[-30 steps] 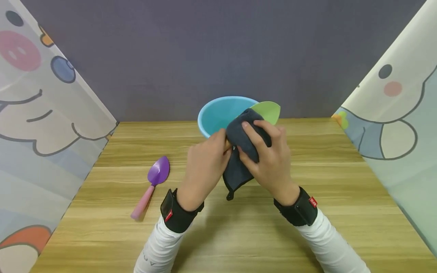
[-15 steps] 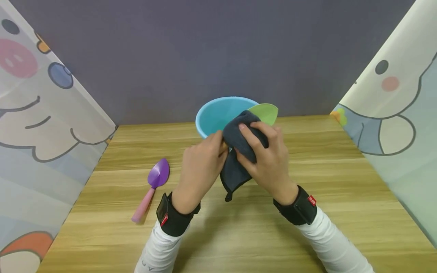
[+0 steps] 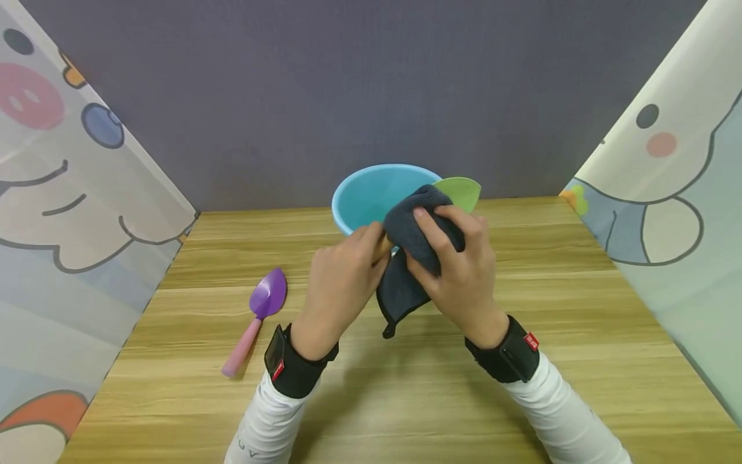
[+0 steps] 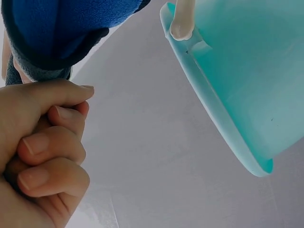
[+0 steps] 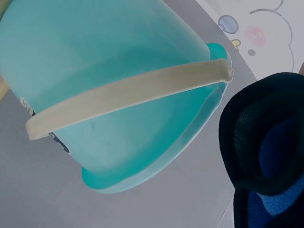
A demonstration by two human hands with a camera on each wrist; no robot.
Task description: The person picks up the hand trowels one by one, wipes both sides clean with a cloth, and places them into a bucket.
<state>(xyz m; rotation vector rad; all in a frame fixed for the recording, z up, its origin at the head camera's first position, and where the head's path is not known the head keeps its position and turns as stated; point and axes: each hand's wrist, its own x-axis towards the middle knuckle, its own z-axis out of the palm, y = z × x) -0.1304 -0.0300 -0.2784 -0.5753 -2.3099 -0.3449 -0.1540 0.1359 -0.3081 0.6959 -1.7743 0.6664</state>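
Note:
My right hand [image 3: 460,274] holds a dark grey-blue cloth [image 3: 408,222], bunched around a toy shovel with a green blade [image 3: 464,191]. The blade's tip sticks out beyond the cloth; the rest is covered. My left hand [image 3: 342,277] is curled against the cloth's left side and grips the shovel's handle, of which a tan bit shows. In the left wrist view, the curled fingers [image 4: 52,147] sit under the cloth's blue inner side [image 4: 61,33]. One cloth corner hangs down towards the table. The right wrist view catches only the folded cloth [image 5: 247,128].
Behind the hands stands a light blue bucket [image 3: 362,200], its pale handle [image 5: 128,97] seen in the right wrist view. A purple shovel [image 3: 269,293] with a pink handle lies on the wooden table [image 3: 551,309] at left. A dark wall and cartoon-printed panels enclose the table.
Both hands keep their hold on the cloth and shovel. They shift slightly left, then back right, and the green tip moves with them. The view itself tilts a little.

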